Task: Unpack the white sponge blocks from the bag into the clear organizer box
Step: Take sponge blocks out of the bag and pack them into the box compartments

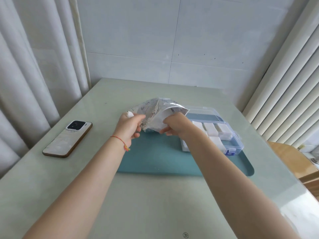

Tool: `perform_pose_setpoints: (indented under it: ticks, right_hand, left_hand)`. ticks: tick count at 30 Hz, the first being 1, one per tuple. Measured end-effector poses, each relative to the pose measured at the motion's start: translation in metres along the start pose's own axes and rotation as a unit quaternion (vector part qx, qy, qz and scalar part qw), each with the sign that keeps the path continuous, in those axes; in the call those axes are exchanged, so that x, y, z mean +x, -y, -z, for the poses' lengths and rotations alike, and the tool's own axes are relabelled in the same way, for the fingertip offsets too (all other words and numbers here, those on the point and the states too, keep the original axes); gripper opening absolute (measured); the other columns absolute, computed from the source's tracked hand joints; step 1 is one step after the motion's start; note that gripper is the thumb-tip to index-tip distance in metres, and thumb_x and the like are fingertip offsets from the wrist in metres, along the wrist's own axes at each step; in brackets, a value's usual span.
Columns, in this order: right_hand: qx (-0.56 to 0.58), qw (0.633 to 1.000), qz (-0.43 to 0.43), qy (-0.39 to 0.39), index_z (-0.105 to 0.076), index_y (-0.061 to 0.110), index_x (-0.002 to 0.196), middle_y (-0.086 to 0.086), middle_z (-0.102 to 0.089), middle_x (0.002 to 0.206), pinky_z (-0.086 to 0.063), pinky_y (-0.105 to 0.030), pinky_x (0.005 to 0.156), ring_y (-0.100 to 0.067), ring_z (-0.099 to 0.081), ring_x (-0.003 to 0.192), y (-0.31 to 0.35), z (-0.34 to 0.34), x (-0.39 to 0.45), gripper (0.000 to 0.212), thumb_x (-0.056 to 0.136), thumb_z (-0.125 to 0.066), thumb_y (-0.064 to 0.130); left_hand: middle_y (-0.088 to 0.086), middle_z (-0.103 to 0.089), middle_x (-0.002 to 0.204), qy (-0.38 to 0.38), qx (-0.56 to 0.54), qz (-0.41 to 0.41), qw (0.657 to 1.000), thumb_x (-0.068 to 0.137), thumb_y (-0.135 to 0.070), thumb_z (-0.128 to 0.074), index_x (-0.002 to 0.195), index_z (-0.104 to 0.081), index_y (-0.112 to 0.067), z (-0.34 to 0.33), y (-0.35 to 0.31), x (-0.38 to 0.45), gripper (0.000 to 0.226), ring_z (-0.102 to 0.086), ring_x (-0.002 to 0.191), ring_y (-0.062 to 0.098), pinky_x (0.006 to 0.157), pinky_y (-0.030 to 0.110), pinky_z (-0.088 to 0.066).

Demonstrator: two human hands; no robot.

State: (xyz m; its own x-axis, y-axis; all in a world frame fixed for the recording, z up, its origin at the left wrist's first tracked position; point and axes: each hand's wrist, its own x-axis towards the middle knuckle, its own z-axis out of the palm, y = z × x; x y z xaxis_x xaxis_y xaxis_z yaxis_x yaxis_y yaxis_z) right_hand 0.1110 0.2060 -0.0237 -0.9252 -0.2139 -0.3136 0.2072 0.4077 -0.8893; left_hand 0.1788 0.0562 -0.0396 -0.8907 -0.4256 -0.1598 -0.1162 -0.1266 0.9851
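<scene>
Pale green and glossy, the surface (155, 195) sits against a white tiled wall (172, 40), with curtains (34, 66) on the left and slatted blinds (284, 92) on the right. On it lies a teal tray (155, 161). Above the tray's far part, both hands hold up a crinkled printed plastic bag (155, 111). The left hand (128, 125) grips the bag's left side with curled fingers, a white corner poking out above the knuckles; a red string bracelet (120, 141) circles that wrist. The right hand (176, 125) pinches the bag's right edge near its open mouth, thumb below and fingers on top. Whether any sponge is inside the bag cannot be told. Just right of the hands, on the tray's right part, stands the clear organizer box (229, 133) with its lid open. White sponge blocks (212, 129) fill several of its middle compartments, while the far long compartment shows only the tray colour through it. Well to the left of the tray, a phone (68, 138) lies face down on the surface.
</scene>
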Motion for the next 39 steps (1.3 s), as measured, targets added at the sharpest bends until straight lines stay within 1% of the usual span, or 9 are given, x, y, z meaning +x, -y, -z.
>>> perform_pose_setpoints:
  ticks: [5,10,12,15,18,21,25,33,39]
  right_hand:
    - [0.117,0.988,-0.089,-0.039,-0.051,0.002,0.085,-0.012,-0.056,0.070,-0.055,-0.039,0.068,-0.027,-0.059,0.062,0.015,-0.017,0.022,0.014,0.098,-0.045,0.000]
    - [0.233,0.961,-0.098,-0.110,-0.053,0.010,0.076,-0.005,-0.054,0.068,-0.044,-0.030,0.062,-0.019,-0.049,0.055,0.016,-0.019,0.037,0.020,0.095,-0.048,0.005]
    - [0.202,0.969,-0.082,-0.118,-0.060,0.009,0.083,-0.006,-0.057,0.069,-0.047,-0.031,0.061,-0.019,-0.051,0.055,0.014,-0.023,0.040,0.007,0.089,-0.060,0.005]
    - [0.117,0.983,-0.037,-0.136,-0.064,0.008,0.103,-0.007,-0.060,0.069,-0.053,-0.034,0.059,-0.022,-0.056,0.058,0.010,-0.028,0.044,0.023,0.083,-0.071,0.014]
    - [-0.010,0.984,0.024,-0.174,-0.064,0.013,0.097,-0.004,-0.065,0.087,-0.055,-0.034,0.076,-0.024,-0.063,0.078,0.008,-0.020,0.044,0.020,0.084,-0.073,0.024]
    - [-0.091,0.975,0.068,-0.190,-0.062,0.018,0.081,0.002,-0.062,0.074,-0.044,-0.024,0.062,-0.018,-0.058,0.068,0.009,-0.006,0.037,0.012,0.084,-0.072,0.023]
    - [0.001,0.990,0.057,-0.128,-0.048,0.013,0.068,-0.005,-0.052,0.057,-0.035,-0.020,0.038,-0.013,-0.045,0.034,0.002,0.012,0.018,0.027,0.081,-0.071,0.007]
    - [0.081,0.995,0.064,-0.012,-0.065,0.004,0.098,-0.016,-0.063,0.088,-0.039,-0.022,0.043,-0.013,-0.046,0.039,-0.010,0.057,-0.030,0.010,0.088,-0.065,0.002]
    - [0.188,0.974,0.104,0.071,-0.068,0.005,0.094,-0.005,-0.061,0.079,-0.027,-0.020,0.044,-0.011,-0.034,0.046,-0.013,0.053,-0.063,0.007,0.089,-0.067,0.010]
  left_hand:
    - [-0.003,-0.051,0.067,0.053,0.106,-0.046,0.992,0.062,-0.039,-0.087,0.093,-0.059,-0.018,-0.001,0.011,-0.003,0.047,-0.040,0.049,0.013,0.044,0.022,-0.033]
    - [0.002,-0.054,0.063,0.015,0.131,-0.092,0.987,0.075,-0.015,-0.077,0.075,-0.062,-0.021,-0.004,0.011,0.004,0.017,-0.046,0.048,0.018,0.045,0.020,-0.036]
    - [0.000,-0.054,0.058,0.009,0.137,-0.096,0.986,0.077,-0.014,-0.075,0.075,-0.062,-0.020,-0.005,0.010,0.007,0.014,-0.047,0.043,0.016,0.043,0.018,-0.037]
    - [-0.001,-0.053,0.055,-0.001,0.142,-0.098,0.985,0.079,-0.016,-0.075,0.076,-0.063,-0.018,-0.006,0.010,0.009,0.012,-0.047,0.038,0.010,0.041,0.016,-0.036]
    - [-0.001,-0.053,0.052,-0.016,0.140,-0.096,0.985,0.082,-0.018,-0.072,0.077,-0.063,-0.018,-0.006,0.008,0.010,0.011,-0.046,0.034,0.007,0.039,0.014,-0.036]
    - [-0.002,-0.054,0.052,-0.033,0.139,-0.104,0.984,0.083,-0.018,-0.071,0.072,-0.061,-0.022,-0.008,0.006,0.011,0.015,-0.047,0.038,0.009,0.042,0.016,-0.038]
    - [-0.001,-0.059,0.061,-0.062,0.153,-0.119,0.979,0.080,-0.020,-0.073,0.071,-0.063,-0.025,-0.007,0.006,0.014,0.015,-0.054,0.056,0.019,0.053,0.022,-0.041]
    - [0.005,-0.047,0.054,-0.053,0.126,-0.164,0.977,0.088,-0.047,-0.061,0.073,-0.055,-0.001,-0.025,-0.004,-0.018,0.048,-0.044,0.048,0.018,0.051,0.025,-0.039]
    - [0.004,-0.058,0.073,0.115,-0.125,0.018,0.985,0.094,-0.061,-0.044,0.092,-0.062,-0.018,-0.048,-0.025,-0.047,0.046,-0.055,0.058,0.015,0.051,0.025,-0.040]
